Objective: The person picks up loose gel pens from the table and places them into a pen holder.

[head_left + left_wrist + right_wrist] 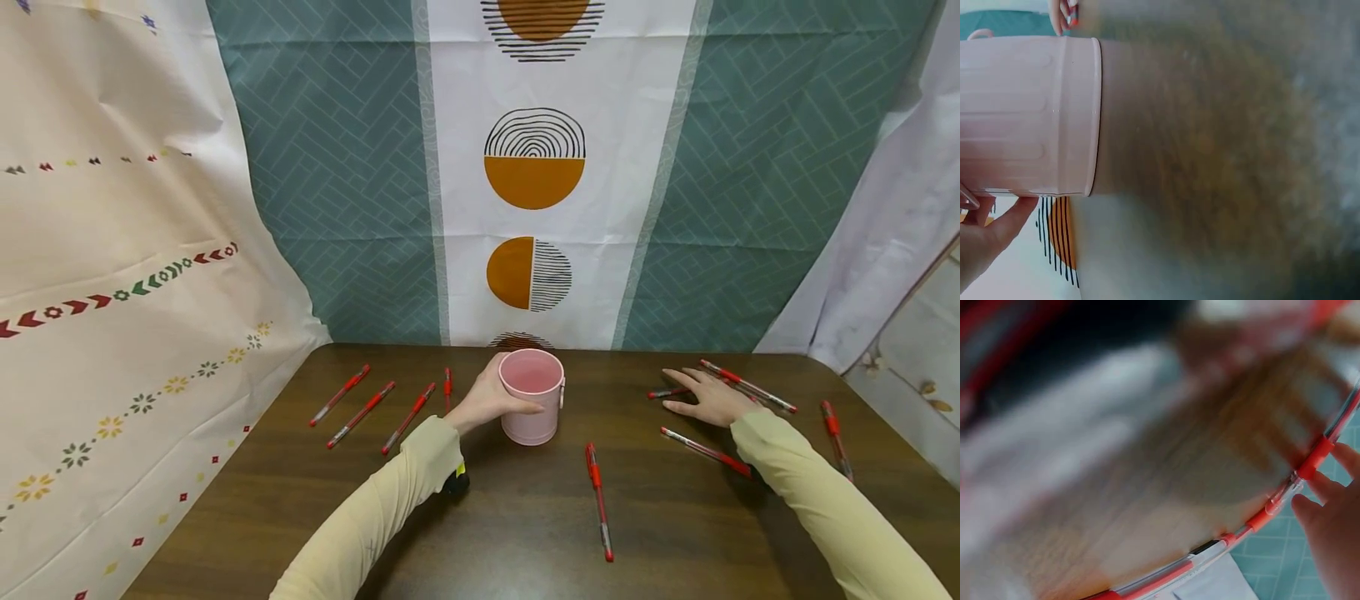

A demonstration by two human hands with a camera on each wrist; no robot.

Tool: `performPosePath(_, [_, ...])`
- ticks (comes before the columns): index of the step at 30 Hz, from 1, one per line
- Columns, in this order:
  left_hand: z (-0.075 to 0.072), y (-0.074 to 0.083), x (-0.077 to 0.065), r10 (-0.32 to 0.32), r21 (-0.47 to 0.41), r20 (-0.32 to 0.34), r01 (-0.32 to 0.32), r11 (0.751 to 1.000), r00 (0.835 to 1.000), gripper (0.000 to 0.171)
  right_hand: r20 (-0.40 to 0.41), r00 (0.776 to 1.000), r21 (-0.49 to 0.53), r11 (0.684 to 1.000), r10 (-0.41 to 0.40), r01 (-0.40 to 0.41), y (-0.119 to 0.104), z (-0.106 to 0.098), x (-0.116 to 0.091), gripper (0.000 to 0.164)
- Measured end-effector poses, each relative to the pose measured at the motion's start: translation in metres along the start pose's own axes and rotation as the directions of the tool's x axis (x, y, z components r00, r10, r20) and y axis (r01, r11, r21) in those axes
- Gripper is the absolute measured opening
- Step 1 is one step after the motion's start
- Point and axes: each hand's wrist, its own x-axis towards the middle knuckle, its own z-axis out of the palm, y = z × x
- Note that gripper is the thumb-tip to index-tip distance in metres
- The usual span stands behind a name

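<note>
A small pink bucket (pixel 529 423) with an open top stands upright on the table. My left hand (pixel 489 398) grips it round its left side, thumb across the front; the left wrist view shows the ribbed bucket wall (pixel 1016 119). Off to the right, my right hand (pixel 712 400) reaches low over the table, its fingers spread. A red-capped pen (pixel 657 394) lies under or beside those fingertips, partly hidden. Behind the hand lie pens (pixel 757 394) side by side. In the right wrist view the fingers (pixel 1329 487) are beside a line of red and clear pens (pixel 1260 519).
Several red pens (pixel 362 414) lie slantwise left of the bucket, one (pixel 447 385) close behind the left wrist. Others lie in front of the bucket (pixel 600 504), by the right wrist (pixel 705 451) and near the right edge (pixel 836 437). Patterned cloth (pixel 345 167) hangs behind the table.
</note>
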Motion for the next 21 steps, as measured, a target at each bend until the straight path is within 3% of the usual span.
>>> performPosePath(10, [0.005,0.002,-0.007,0.059,-0.020,-0.011,-0.059,0.998,0.998,0.079,0.000,1.000,-0.030,0.999,-0.011,0.011,-0.001,0.000,-0.002,0.061])
performPosePath(14, [0.006,0.000,-0.007,0.079,-0.048,-0.007,-0.079,0.996,0.997,0.080,-0.017,0.999,-0.031,0.998,-0.050,0.050,-0.001,-0.001,-0.002,0.058])
performPosePath(21, [0.009,-0.028,0.003,0.067,-0.026,-0.035,-0.068,0.997,0.997,0.083,-0.049,0.990,-0.061,0.990,-0.131,0.128,0.000,-0.004,-0.003,0.053])
